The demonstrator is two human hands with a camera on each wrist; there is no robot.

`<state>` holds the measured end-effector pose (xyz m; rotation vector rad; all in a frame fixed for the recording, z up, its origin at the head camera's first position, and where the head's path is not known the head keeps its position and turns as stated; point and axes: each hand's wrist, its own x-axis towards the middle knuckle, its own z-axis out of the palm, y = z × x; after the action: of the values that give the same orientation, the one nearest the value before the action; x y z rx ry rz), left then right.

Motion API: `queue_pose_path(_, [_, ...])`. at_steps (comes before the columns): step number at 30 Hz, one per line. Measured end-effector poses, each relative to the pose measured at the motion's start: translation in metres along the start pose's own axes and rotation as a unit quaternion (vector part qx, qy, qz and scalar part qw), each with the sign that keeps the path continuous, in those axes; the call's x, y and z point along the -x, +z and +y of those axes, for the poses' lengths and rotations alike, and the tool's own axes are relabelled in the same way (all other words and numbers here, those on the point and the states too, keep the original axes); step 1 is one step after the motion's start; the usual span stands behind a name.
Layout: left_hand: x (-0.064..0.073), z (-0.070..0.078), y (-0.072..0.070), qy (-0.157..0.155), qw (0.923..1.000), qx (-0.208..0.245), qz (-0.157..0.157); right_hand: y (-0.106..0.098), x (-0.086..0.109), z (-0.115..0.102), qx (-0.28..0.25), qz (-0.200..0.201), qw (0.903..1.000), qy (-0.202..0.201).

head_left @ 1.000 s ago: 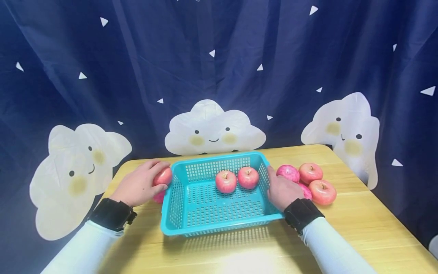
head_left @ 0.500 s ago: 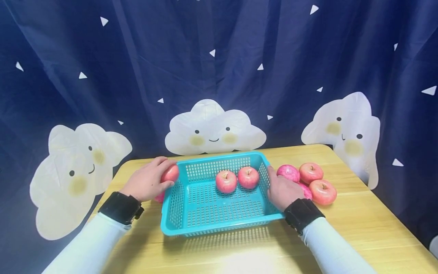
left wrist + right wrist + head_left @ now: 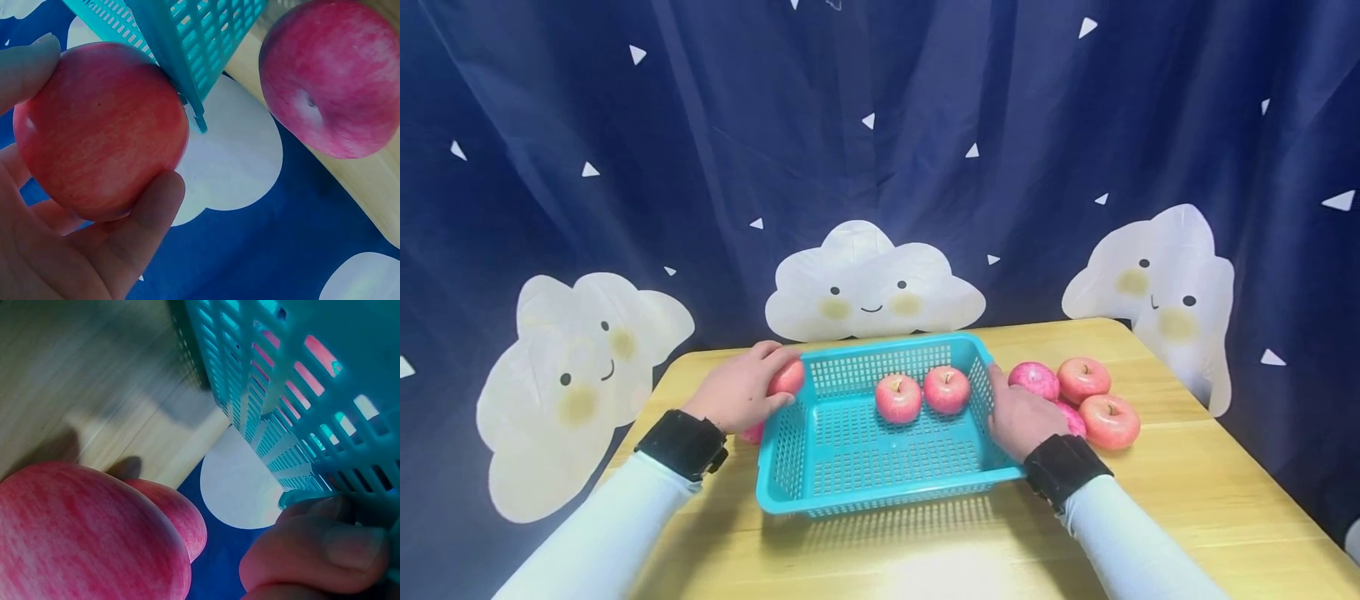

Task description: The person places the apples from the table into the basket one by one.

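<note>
My left hand (image 3: 737, 393) holds a red apple (image 3: 787, 378) over the left rim of a turquoise plastic basket (image 3: 895, 492). In the left wrist view, thumb and fingers curve around that apple (image 3: 103, 134), right by the basket's edge. Two more apples, one in the middle (image 3: 898, 400) and one to its right (image 3: 947, 390), sit inside the basket toward its back. My right hand (image 3: 1024, 418) grips the basket's right rim; the right wrist view shows its curled fingers (image 3: 319, 550) at the perforated wall (image 3: 275, 394).
Left of the basket, a pinkish apple (image 3: 331, 81) lies on the wooden table (image 3: 1157, 500), mostly hidden under my left hand in the head view. Several apples (image 3: 1109, 422) cluster just right of my right hand. A dark blue curtain (image 3: 880, 150) with cloud prints hangs behind the table.
My left hand has carried the apple rightward, from beside the basket to over its left rim. The right hand stays on the basket, which keeps its place.
</note>
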<state>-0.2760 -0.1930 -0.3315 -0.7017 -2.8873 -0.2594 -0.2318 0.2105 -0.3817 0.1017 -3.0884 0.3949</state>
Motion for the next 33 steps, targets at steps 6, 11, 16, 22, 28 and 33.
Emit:
queue_pose_path(6, [-0.006,0.005,0.003,0.014,0.9999,0.0,-0.006,0.001,0.0,0.0,-0.002,-0.005,1.0,0.007])
queue_pose_path(11, [-0.012,0.01,0.007,0.033,0.9994,-0.005,-0.003,0.002,-0.001,0.001,0.0,0.002,1.0,0.005])
queue_pose_path(16, [-0.016,0.013,0.014,0.057,0.998,-0.026,-0.004,0.003,-0.001,0.001,0.0,0.007,1.0,0.003])
queue_pose_path(22, [-0.017,0.014,0.025,0.073,0.9969,-0.024,-0.014,0.003,-0.001,0.0,-0.003,-0.002,1.0,0.007])
queue_pose_path(28, [-0.019,0.014,0.039,0.072,0.9964,-0.019,-0.041,0.003,-0.002,0.002,0.005,0.004,1.0,-0.001])
queue_pose_path(33, [-0.02,0.014,0.047,0.076,0.9957,-0.018,-0.05,0.003,-0.002,0.002,0.005,0.011,0.9999,-0.006])
